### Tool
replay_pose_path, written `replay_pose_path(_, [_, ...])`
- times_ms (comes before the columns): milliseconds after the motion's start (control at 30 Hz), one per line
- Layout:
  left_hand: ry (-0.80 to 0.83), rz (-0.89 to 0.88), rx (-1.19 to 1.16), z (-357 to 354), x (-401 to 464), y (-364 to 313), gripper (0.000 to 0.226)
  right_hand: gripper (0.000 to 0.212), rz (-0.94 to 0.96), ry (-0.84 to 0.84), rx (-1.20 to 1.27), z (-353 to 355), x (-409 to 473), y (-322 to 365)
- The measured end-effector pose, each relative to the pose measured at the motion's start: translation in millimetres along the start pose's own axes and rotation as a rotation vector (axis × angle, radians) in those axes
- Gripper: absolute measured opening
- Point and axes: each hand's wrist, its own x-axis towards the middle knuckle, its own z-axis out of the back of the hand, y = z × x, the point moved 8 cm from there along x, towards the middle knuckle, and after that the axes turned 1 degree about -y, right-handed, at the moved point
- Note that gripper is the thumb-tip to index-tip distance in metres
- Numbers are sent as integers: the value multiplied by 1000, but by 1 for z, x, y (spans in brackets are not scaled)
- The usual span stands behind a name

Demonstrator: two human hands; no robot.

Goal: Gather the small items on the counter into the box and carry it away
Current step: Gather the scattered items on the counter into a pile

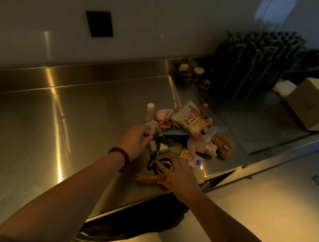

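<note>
Both hands flank the heap of small colourful trinkets and snack packets (191,132) on the brushed steel table (60,122), seemingly to corral it: left hand (136,141) loosely spread and empty, right hand (178,175) cupped over a round black tin (162,165), while the beige cardboard box (314,104) sits well apart.

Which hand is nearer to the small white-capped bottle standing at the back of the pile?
The left hand. It lies just in front of the white-capped bottle; the right hand is farther toward the counter's front edge.
</note>
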Motion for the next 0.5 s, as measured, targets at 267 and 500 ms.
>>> replay_pose_path(267, [32,2,99,-9,-77,11,46,69,43,56,-69,-6,35,-8])
replay_pose_path(500, [65,23,99,-28,-87,12,23,66,118,-60,-105,10,39,-6])
